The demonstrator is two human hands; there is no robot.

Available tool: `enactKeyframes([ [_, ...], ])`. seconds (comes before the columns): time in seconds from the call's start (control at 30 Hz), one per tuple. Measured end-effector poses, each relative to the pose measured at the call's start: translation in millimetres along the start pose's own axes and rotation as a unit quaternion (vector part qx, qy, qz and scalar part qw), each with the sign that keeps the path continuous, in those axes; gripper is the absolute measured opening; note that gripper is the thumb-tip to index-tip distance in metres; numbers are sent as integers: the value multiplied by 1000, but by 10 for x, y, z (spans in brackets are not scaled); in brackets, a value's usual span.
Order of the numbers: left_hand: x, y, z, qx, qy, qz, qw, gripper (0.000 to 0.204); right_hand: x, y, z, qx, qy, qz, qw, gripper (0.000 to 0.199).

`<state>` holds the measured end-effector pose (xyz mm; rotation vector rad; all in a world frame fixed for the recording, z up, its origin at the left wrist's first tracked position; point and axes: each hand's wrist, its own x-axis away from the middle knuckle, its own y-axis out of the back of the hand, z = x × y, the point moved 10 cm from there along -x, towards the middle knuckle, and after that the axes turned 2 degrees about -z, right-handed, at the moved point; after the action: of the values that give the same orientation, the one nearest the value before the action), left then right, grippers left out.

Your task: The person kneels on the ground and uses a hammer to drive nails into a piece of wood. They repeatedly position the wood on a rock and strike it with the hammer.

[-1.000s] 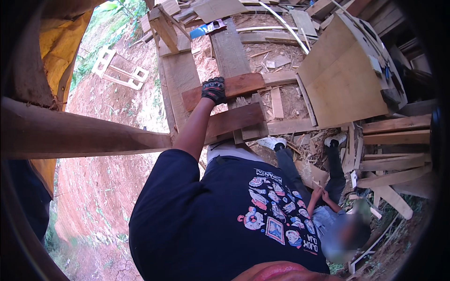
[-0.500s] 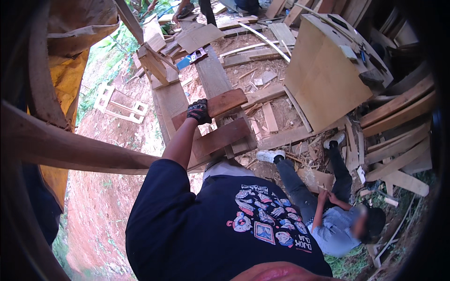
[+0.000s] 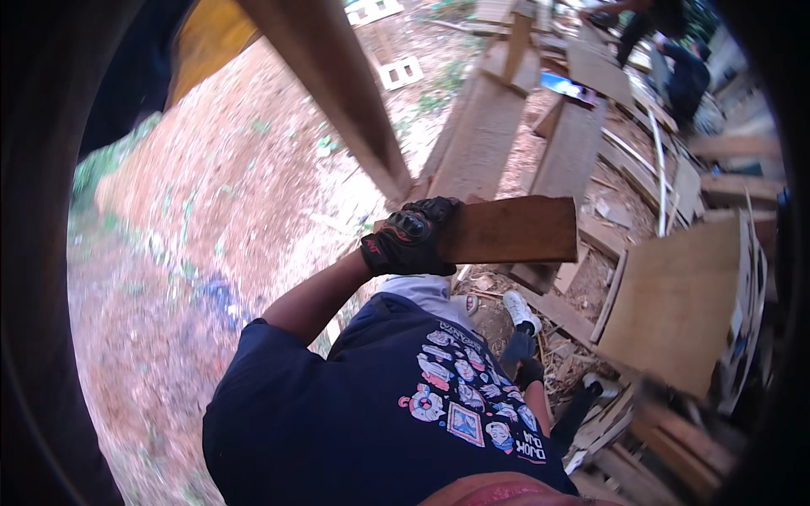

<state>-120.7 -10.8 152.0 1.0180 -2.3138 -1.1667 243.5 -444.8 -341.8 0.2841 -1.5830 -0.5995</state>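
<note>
My left hand (image 3: 415,236), in a black glove with red marks, is closed on the left end of a short reddish-brown board (image 3: 516,232). The board is held level in front of my body, above a bench of long planks (image 3: 483,139). Part of another wooden piece (image 3: 533,277) shows under its right end. At the right side of my shirt, my right hand (image 3: 530,371) hangs low in a dark glove; its fingers are too dark to make out.
A post (image 3: 337,84) slants down on the left, near the bench. A blue-bladed saw (image 3: 564,86) lies on the far planks. To the right stands a plywood box (image 3: 675,304), with stacked lumber (image 3: 675,447) below it. A seated person's shoes (image 3: 521,312) are close on my right; other people work at the back.
My left hand has lifted the reddish-brown board off the bench and brought it nearer me. My view has swung left, and my right hand has come into sight.
</note>
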Motion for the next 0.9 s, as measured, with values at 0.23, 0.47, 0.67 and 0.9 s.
enactKeyframes([
  [0.23,1920,-52,1323,-30,275,97,956,118,-81,1165,482,115,85,-138,980,43],
  [0.47,4533,-772,2951,-19,538,161,827,122,-348,1087,474,267,148,-72,950,30],
  [0.67,6712,-1311,3119,29,713,178,677,131,-278,1502,824,178,62,-114,975,42],
  [0.9,7838,-2025,3437,105,767,226,592,124,79,1410,899,93,44,-208,973,32],
])
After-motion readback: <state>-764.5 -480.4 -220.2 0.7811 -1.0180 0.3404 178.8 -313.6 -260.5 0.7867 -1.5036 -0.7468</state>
